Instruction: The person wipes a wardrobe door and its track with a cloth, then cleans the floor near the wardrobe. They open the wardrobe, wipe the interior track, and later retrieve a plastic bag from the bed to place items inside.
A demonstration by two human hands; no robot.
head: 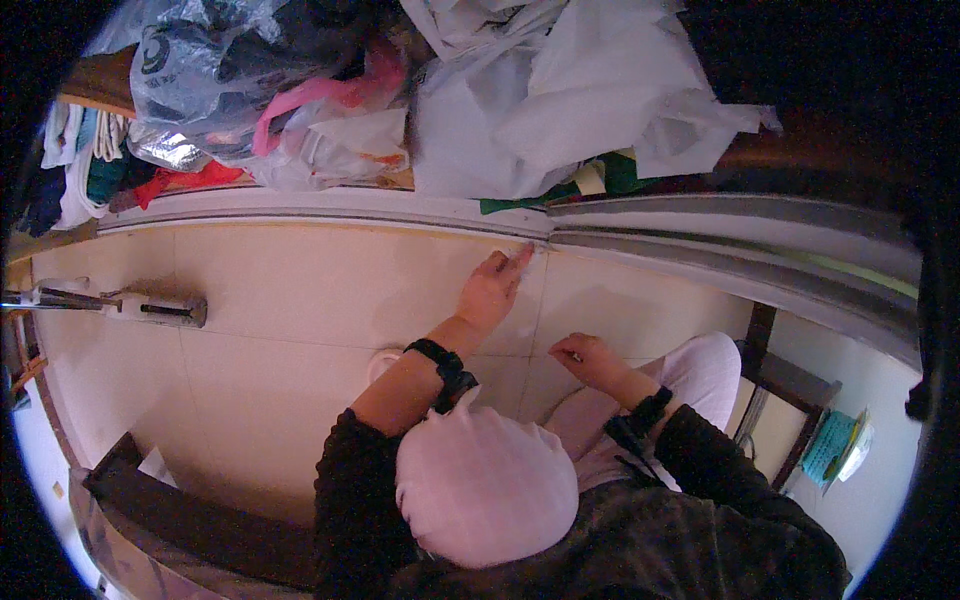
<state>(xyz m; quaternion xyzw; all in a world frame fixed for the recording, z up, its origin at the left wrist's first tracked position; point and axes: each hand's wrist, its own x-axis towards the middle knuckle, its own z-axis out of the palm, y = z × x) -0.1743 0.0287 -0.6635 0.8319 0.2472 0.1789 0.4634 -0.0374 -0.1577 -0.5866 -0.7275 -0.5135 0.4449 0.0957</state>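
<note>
My left hand (491, 289) reaches out over beige floor tiles (270, 300), its fingertips at the pale sill of a low cabinet or closet opening (337, 208). One finger points at the sill, where sliding panels (720, 232) begin; a small pale patch shows by the fingertips, too blurred to name. Nearer to me, my right hand (589, 360) hovers above the tiles beside my bent knee (705, 367), fingers curled; whether it holds something small cannot be made out. Both wrists wear dark straps. A round pale object (384, 363) sits partly hidden behind my left forearm.
Beyond the sill lie white plastic bags (585, 97), a clear bag (202, 82) and folded cloths (97, 150). A flat mop-like head on a metal handle (165, 307) rests at left. Dark furniture (202, 510) stands lower left; a teal cord spool (831, 448) is at right.
</note>
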